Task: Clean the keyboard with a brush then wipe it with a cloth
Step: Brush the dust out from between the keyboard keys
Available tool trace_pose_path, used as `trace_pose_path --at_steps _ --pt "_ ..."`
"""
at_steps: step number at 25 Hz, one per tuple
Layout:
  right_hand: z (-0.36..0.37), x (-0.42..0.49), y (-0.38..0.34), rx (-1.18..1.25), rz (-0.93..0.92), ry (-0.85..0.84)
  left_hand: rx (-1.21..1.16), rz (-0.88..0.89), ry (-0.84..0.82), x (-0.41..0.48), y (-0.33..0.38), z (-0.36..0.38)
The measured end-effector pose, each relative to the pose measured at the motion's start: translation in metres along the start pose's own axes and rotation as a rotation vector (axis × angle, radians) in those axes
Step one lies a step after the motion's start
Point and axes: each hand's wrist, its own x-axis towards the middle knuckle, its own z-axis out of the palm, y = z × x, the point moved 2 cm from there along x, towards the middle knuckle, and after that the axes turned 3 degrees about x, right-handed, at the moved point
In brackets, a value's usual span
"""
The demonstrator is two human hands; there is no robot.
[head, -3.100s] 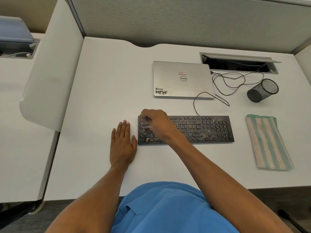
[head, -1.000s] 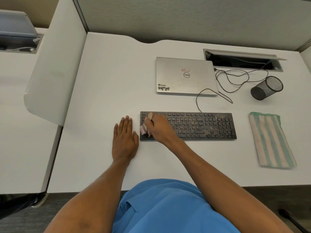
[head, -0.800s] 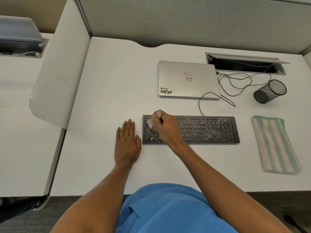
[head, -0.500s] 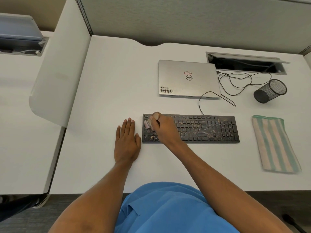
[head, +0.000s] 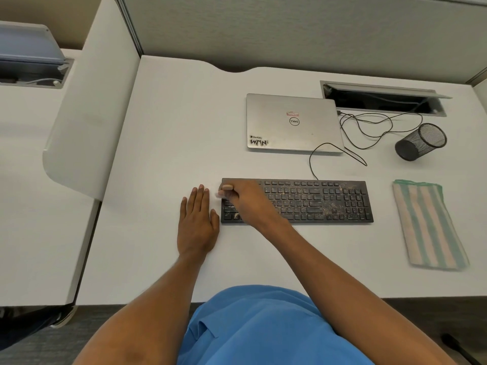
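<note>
Keyboard: lengthwise left-right.
Right hand: pinching blurred brush, left end.
Left hand: flat, fingers straight.
Cup: tipped sideways.

A white desk with a scooped back edge stands against a grey fabric partition. A curved white divider panel separates it from a neighbouring white desk on the left. Grey carpet shows below the front edge. Lighting is even and soft.
</note>
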Motion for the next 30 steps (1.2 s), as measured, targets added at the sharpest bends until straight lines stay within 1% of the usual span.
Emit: trace_pose_path --at_steps 3,7,9,11,13,15,19,24,28,30 --pt "0.002 0.001 0.0 -0.048 0.0 -0.016 0.005 -0.001 -0.003 0.0 -0.001 0.001" --pt "-0.007 -0.003 0.011 -0.123 0.108 -0.015 0.004 -0.005 -0.004 0.0 0.0 0.001" --pt "-0.013 -0.006 0.013 -0.109 0.144 0.004 0.002 -0.009 -0.003 0.0 0.0 0.001" --pt "-0.023 -0.009 0.007 -0.012 0.143 0.071 0.003 -0.009 0.0 0.0 0.0 0.001" --pt "-0.03 -0.009 0.0 0.076 0.128 0.186 0.007 -0.009 -0.005 0.0 0.0 0.001" --pt "-0.031 -0.005 -0.001 0.09 0.13 0.227 0.01 -0.008 -0.004 0.0 0.0 0.002" --pt "-0.017 -0.005 0.004 0.052 0.171 0.146 0.0 -0.004 0.0 0.0 0.0 0.001" --pt "-0.018 -0.013 0.004 0.012 0.182 0.082 -0.01 -0.007 0.002 0.0 0.0 0.002" --pt "-0.029 -0.01 -0.004 0.088 0.17 0.196 -0.002 -0.002 0.002 0.0 -0.001 0.002" --pt "-0.027 -0.007 -0.002 0.102 0.178 0.203 0.004 -0.003 0.001 0.0 0.0 0.002"
